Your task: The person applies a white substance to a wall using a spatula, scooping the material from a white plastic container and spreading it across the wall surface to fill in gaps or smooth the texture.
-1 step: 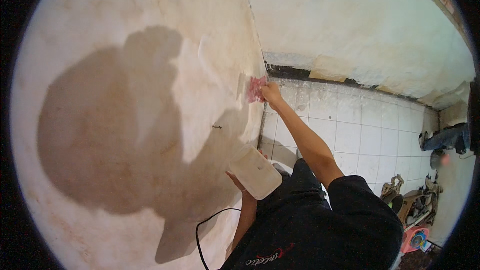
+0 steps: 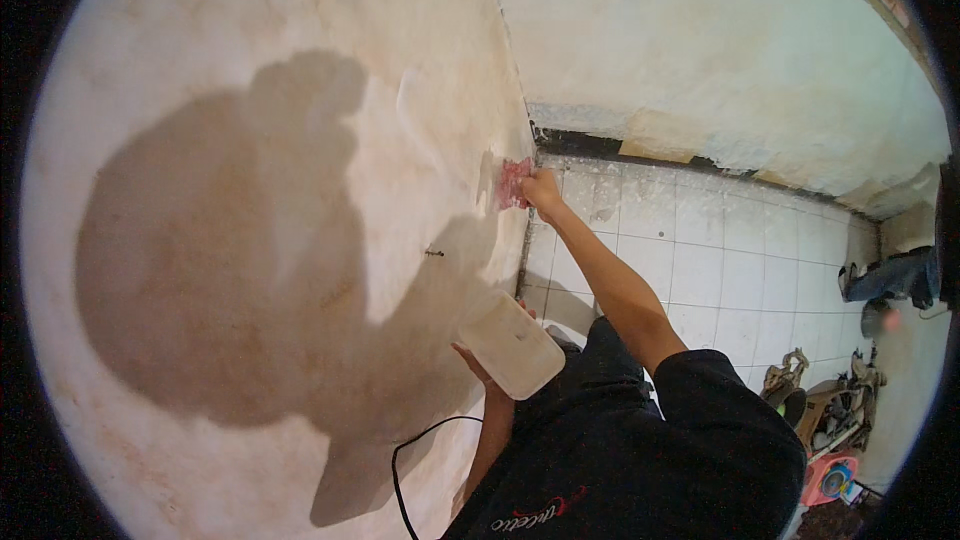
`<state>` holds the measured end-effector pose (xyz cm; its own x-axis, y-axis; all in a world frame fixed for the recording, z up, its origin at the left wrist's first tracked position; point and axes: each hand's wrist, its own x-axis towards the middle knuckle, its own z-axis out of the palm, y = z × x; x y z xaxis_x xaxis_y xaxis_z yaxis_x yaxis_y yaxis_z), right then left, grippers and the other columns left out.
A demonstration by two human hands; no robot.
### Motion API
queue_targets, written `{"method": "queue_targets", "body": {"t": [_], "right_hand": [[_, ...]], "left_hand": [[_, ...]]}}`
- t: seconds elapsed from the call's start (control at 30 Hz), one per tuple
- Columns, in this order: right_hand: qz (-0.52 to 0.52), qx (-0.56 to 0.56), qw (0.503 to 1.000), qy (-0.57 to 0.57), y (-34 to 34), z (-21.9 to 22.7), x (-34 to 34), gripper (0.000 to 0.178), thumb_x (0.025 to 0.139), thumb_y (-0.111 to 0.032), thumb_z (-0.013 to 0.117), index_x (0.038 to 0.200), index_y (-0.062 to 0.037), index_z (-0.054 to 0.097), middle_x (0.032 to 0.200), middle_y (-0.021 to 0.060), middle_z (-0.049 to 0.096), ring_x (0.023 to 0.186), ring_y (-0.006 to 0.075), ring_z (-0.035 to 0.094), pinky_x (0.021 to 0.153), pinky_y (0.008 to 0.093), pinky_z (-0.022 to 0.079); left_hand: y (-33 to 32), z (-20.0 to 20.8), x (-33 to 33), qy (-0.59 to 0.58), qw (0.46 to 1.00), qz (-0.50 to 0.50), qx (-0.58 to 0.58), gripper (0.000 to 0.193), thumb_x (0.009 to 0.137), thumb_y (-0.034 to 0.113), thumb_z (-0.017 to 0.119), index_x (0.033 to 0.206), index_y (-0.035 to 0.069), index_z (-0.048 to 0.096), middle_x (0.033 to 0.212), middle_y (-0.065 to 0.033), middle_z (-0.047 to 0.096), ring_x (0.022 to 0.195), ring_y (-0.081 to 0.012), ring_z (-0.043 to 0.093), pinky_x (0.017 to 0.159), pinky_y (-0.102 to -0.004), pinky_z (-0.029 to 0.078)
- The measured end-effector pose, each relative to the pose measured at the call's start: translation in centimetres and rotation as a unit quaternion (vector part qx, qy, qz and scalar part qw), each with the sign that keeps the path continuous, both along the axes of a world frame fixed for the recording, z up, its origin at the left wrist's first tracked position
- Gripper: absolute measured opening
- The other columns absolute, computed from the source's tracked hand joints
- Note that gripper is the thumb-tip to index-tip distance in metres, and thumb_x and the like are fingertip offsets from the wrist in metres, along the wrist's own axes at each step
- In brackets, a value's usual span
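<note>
My right hand [image 2: 543, 193] is closed round a flat pinkish-red scraper [image 2: 512, 185], its blade laid against the pale, blotchy wall [image 2: 430, 150] close to the corner. Pale smears mark the surface just left of the blade. Lower down, my left hand [image 2: 474, 364] grips an off-white rectangular plastic container [image 2: 515, 350] from beneath. Fingertips show at its two sides, while the palm is hidden under it. The container is tilted, near the wall and in front of my body.
A second wall [image 2: 700, 40] meets the first at the corner, with a dark, broken strip along its base. White tiles [image 2: 720, 250] cover the floor. Bags and a pink basin [image 2: 830, 480] lie at the lower right. A black cable [image 2: 398, 475] hangs by my left forearm.
My right hand and the scraper have shifted very slightly down along the wall. The left hand and the container stay in place.
</note>
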<state>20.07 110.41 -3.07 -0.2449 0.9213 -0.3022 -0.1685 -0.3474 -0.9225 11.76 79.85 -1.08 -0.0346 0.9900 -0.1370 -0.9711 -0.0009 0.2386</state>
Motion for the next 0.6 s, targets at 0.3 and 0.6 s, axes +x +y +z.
{"method": "queue_targets", "body": {"t": [0.3, 0.6], "right_hand": [[0.031, 0.067, 0.997, -0.035, 1.4, -0.1, -5.0, 0.018, 0.082, -0.004, 0.055, 0.086, 0.0126, 0.062, 0.074, 0.0132, 0.063, 0.060, 0.0174, 0.062, 0.053, 0.0310, 0.052], [0.092, 0.107, 0.989, 0.039, 0.5, 15.9, -3.7, 0.024, 0.087, -0.009, 0.058, 0.089, 0.0142, 0.061, 0.079, 0.0144, 0.065, 0.067, 0.0185, 0.065, 0.057, 0.0293, 0.053]], "left_hand": [[0.2, 1.4, 1.1, -0.090, 0.994, 0.039, 0.042, 0.091, 0.076, 0.082, 0.035, 0.138, 0.017, 0.041, 0.138, -0.0096, 0.047, 0.126, -0.0385, 0.043, 0.104, -0.0563, 0.035], [0.8, 0.8, 1.0, 0.025, 0.999, 0.001, 0.038, 0.091, 0.078, 0.080, 0.036, 0.140, 0.014, 0.037, 0.142, -0.0140, 0.042, 0.128, -0.0389, 0.039, 0.105, -0.0583, 0.031]]}}
